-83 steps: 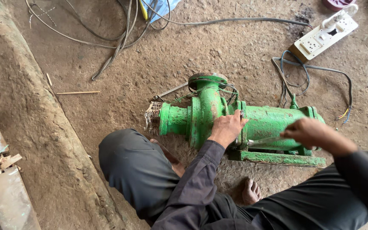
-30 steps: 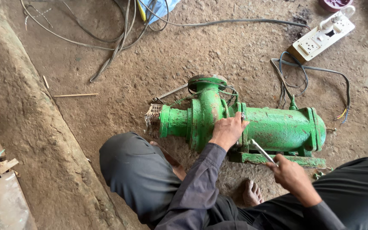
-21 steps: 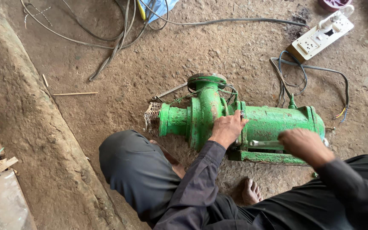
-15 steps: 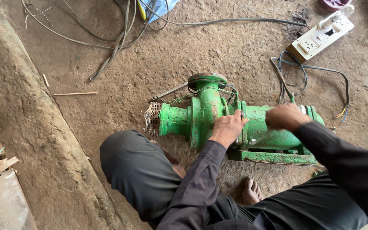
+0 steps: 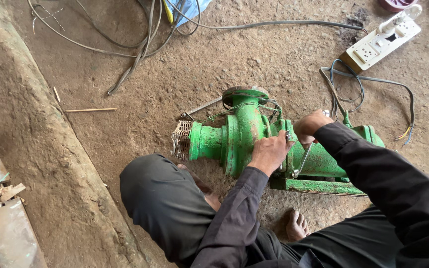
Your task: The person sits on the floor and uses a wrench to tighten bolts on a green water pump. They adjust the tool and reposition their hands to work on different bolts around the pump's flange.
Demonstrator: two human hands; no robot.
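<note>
Left hand [image 5: 269, 153] sits flat on the green water pump [image 5: 247, 136], fingers spread over the joint between casing and motor body, gripping nothing. Right hand [image 5: 311, 126] is closed narrow around a thin metal tool [image 5: 301, 160] whose shaft hangs down across the pump's side. Half a second ago that hand was further right over the motor; now it has come in just beside the left one, almost touching, while the left has not budged. The pump lies on its side on the dirt floor [image 5: 184, 74], one of it, with a rusty mesh strainer [image 5: 181, 139] at its left end and a flat green base rail [image 5: 319, 186] below. One bare foot [image 5: 296, 226] shows beneath. Upper right: one white rectangular power strip [image 5: 381, 43] on a wooden block, dark cable [image 5: 368, 84] looping just beside. Grey wires [image 5: 140, 44] trail across the top, over a blue bag [image 5: 189, 7].
</note>
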